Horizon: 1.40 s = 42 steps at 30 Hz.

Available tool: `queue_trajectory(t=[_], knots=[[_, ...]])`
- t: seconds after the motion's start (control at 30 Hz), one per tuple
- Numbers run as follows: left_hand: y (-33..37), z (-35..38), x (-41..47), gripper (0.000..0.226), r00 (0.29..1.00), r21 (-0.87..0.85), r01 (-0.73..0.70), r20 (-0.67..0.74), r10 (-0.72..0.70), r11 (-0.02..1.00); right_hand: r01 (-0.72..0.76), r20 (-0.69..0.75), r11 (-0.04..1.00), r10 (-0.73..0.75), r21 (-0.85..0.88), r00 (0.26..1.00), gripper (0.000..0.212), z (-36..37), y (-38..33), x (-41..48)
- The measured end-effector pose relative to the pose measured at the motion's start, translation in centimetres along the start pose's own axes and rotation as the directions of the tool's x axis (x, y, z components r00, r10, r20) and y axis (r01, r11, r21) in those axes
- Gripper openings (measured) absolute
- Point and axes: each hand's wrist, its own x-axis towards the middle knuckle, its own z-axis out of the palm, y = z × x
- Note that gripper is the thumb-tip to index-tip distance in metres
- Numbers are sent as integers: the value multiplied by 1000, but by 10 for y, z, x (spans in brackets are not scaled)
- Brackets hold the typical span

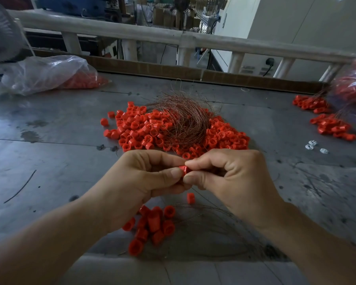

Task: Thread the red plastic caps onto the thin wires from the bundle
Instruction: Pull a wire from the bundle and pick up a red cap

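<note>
Nearest me, just below both grips, a small heap of red caps (152, 225) sits on the counter (49, 161), with a single cap (190, 198) lying apart to its right. Above them my left grip (144, 177) and right grip (234, 177) meet fingertip to fingertip, each pinching the same red cap (183, 169) between thumb and forefinger. Under the right grip curve thin wires (218, 214). Beyond the grips lies the big loose pile of caps (136, 128), with the wire bundle (185, 118) resting on it.
</note>
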Motion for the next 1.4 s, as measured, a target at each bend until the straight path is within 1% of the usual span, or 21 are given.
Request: queue_trajectory(t=[0.1,0.17,0.23,0.3,0.37,0.43,0.53,0.6,0.63,0.7,0.77,0.8,0.9,1.03,1.13,1.23,1.27,1.33,1.4], knots=[[-1,-1,-1,18,1000,4,-7,9,7,1000,6,10,999,-6,45,1000,25,0,3,2],[0,-1,-1,19,1000,14,-10,23,10,1000,13,19,999,-13,49,1000,23,0,3,3],[1,-2,-2,20,999,13,-4,51,4,1000,2,47,996,-7,94,999,19,-1,2,3],[3,-3,-2,21,997,2,9,79,-9,1000,-25,86,993,15,116,996,28,-3,2,4],[4,-4,-2,16,995,-18,28,96,-26,999,-16,155,998,8,53,988,37,-4,2,5],[3,-6,-2,16,992,-34,51,118,-47,998,28,232,1000,-24,-11,972,32,-5,2,6],[1,-7,-3,33,988,-78,71,143,-59,994,60,294,997,-45,-44,955,21,-7,0,6],[1,-5,-4,34,988,-90,35,154,-21,995,78,289,994,-54,-72,956,19,-7,0,5],[1,-3,-5,37,987,-65,-3,161,13,998,92,281,991,-62,-94,958,18,-7,0,5],[-2,-1,-5,48,982,44,-98,164,90,994,114,273,983,-71,-143,959,15,-5,0,3],[-5,2,-6,53,978,141,-174,137,155,975,115,272,979,-65,-171,960,13,-3,-1,2],[-7,3,-6,54,975,155,-198,133,178,968,112,270,978,-61,-177,961,11,-2,-2,1],[-9,6,-10,50,965,129,-242,139,224,962,105,233,981,-65,-161,970,5,0,-6,0],[-6,9,-13,48,965,138,-247,123,231,959,116,207,980,-81,-162,975,3,1,-9,-2],[-5,9,-9,51,973,131,-212,122,197,968,76,232,985,-38,-157,972,7,-1,-7,-2],[-1,6,-8,44,981,79,-162,124,152,984,27,211,995,-7,-92,977,6,-1,-5,0],[1,5,-9,45,983,53,-147,123,139,988,15,201,998,-2,-61,980,7,-1,-5,1],[3,3,-8,39,988,55,-123,98,117,991,-16,192,1000,16,-1,981,15,-1,-6,1],[5,-2,-5,31,992,81,-116,52,112,990,-69,215,997,62,27,975,30,-2,-6,3]])
